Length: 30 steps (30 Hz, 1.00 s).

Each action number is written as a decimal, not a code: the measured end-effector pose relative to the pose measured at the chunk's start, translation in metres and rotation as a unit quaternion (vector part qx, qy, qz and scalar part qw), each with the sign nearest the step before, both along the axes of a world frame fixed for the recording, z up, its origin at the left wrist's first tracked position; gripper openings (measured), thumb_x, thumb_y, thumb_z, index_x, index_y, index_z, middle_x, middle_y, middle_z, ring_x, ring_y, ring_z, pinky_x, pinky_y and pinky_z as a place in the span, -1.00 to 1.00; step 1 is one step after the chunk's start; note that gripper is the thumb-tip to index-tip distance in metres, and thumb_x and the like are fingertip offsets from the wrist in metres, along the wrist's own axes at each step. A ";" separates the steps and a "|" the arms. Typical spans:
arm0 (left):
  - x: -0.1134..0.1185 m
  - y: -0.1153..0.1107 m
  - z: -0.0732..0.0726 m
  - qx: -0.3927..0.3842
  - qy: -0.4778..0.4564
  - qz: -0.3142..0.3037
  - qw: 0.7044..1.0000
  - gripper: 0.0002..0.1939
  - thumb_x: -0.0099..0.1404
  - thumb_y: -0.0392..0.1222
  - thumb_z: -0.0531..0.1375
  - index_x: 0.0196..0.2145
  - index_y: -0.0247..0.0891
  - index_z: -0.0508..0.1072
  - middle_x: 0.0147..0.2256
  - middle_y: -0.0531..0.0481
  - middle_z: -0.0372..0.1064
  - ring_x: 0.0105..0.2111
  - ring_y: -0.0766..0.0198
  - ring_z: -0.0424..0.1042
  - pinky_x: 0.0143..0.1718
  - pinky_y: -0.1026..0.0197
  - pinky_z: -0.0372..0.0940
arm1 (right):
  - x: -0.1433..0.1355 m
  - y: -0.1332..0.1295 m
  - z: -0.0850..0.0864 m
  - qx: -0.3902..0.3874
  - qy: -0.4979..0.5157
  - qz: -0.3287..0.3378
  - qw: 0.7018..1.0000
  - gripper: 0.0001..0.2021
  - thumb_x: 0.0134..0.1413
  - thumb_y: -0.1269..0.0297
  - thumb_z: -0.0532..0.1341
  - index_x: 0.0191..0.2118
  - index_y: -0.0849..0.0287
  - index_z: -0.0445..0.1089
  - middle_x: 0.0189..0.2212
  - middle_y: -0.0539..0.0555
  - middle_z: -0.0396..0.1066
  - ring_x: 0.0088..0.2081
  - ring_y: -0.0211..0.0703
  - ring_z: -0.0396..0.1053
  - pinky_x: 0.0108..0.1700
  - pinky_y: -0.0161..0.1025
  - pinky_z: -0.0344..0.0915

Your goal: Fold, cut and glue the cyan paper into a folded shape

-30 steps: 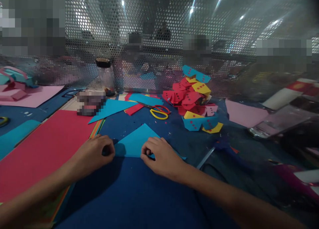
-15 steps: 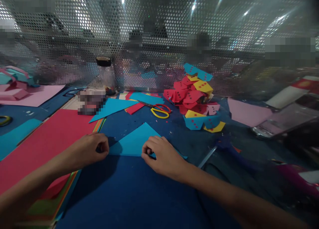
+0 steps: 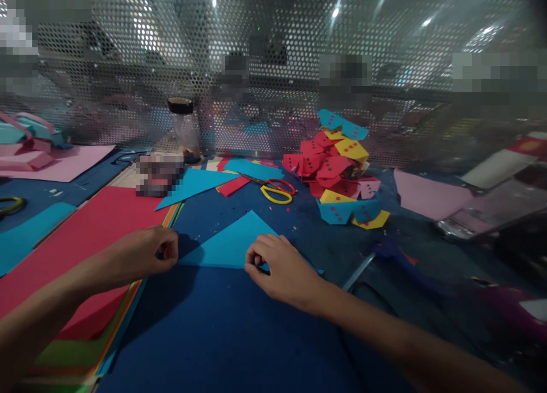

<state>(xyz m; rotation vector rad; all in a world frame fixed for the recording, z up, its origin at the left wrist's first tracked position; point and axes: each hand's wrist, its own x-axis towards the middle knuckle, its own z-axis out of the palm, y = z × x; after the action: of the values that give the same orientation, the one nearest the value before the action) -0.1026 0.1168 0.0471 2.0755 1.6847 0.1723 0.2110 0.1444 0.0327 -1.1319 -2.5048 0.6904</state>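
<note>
A blue paper triangle [image 3: 231, 246] lies on the dark blue table, its peak pointing away from me and its long edge towards me. My right hand [image 3: 273, 267] rests on its right part with the fingers curled and pressed on the paper. At the triangle's left corner is my left hand [image 3: 160, 249], its fingers curled with thumb and fingertips together; whether it pinches anything is hidden. Beyond the triangle lie scissors [image 3: 277, 191] with red and yellow handles, beside a second blue paper piece [image 3: 194, 183].
Stacked coloured sheets [image 3: 106, 216], red on top, lie at left. A lidded jar [image 3: 183, 131] stands by the perforated metal screen. Folded red, yellow and blue paper pieces [image 3: 331, 168] are heaped at back right. A blue glue gun [image 3: 401, 262] and pink paper [image 3: 429, 193] lie at right.
My left hand has moved slightly left along the triangle's edge to its left corner. My right hand stays in place on the paper. The view has shifted slightly.
</note>
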 end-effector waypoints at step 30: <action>0.031 -0.003 -0.010 0.021 -0.126 -0.040 0.991 -0.91 0.29 -0.24 0.12 -0.31 -0.17 0.43 -0.28 0.00 0.42 -0.27 0.20 0.41 -0.24 0.17 0.32 | -0.001 -0.001 0.002 0.001 -0.024 -0.006 1.000 -0.93 0.17 0.39 0.25 -0.35 0.14 0.38 -0.32 -0.03 0.40 -0.22 -0.16 0.31 -0.02 -0.09 0.07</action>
<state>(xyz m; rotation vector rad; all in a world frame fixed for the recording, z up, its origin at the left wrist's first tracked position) -0.0715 0.1136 0.0372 2.0488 1.4569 0.4299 0.2100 0.1434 0.0346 -1.1763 -2.5347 0.6650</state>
